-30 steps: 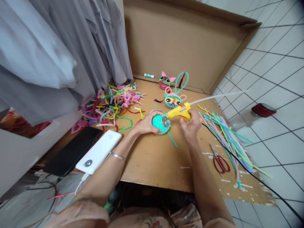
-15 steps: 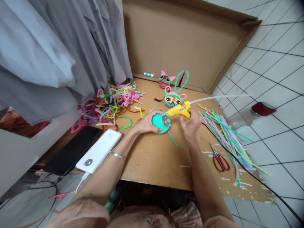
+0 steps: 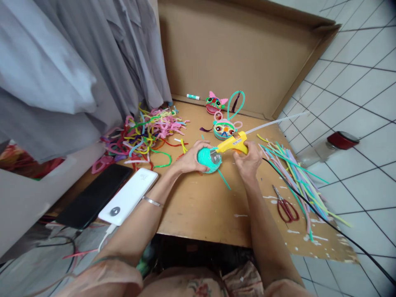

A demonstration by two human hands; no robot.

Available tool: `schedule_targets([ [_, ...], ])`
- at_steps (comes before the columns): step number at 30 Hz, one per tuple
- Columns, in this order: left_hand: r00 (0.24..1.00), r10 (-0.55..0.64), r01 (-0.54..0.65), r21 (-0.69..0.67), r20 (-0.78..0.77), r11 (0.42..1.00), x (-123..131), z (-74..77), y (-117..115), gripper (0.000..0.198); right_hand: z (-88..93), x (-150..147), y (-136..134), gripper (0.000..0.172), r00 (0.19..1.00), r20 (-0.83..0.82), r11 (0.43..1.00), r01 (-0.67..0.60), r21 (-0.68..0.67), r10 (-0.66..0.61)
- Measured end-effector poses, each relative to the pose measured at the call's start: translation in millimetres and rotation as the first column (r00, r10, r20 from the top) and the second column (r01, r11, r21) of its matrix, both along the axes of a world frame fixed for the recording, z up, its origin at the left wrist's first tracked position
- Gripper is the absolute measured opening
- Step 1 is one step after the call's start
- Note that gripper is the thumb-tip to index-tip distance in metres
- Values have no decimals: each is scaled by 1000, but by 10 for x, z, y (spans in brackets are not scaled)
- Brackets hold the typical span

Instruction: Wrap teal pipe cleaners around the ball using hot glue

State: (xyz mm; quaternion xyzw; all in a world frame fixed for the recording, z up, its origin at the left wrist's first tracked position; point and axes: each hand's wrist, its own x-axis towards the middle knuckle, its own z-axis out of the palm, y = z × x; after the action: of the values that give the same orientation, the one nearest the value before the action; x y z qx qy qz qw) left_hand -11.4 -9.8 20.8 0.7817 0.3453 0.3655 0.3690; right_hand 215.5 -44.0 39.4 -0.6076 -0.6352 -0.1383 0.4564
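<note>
My left hand is wrapped round a ball covered in turquoise pipe cleaner, with part of its clear, shiny surface bare on the right side. A loose pipe cleaner end sticks out below the ball. In my right hand is a yellow hot glue gun, its fingers closed round the handle. The gun's nozzle points left and meets the upper edge of the bare patch. A long translucent glue stick juts from the gun's back. Just behind stands a decorated animal-face ornament.
Tangled pipe cleaners lie at left, near a white power bank and a black phone. Straight pipe cleaners, red-handled scissors and the gun's black cable are at right. A second ornament and a glue tube stand behind.
The glue gun's nozzle has tipped down onto the ball's bare patch, and the glue stick at its back now slants higher. Both hands keep their holds almost in place.
</note>
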Motion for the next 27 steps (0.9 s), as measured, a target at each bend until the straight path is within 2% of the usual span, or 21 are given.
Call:
schedule_targets([
  [8, 1000, 8, -8, -19, -17, 1000, 3, 11, -18, 77, -19, -12, 12, 23, 1000, -7, 999, 20, 28, -20],
  [18, 1000, 19, -19, 2, -14, 1000, -1, 11, -24, 74, -1, 11, 15, 23, 999, -33, 1000, -24, -18, 23],
  [27, 999, 7, -5, -46, 33, 999, 2, -23, -16, 76, -33, 0, 21, 21, 1000, -6, 999, 17, 27, -17],
])
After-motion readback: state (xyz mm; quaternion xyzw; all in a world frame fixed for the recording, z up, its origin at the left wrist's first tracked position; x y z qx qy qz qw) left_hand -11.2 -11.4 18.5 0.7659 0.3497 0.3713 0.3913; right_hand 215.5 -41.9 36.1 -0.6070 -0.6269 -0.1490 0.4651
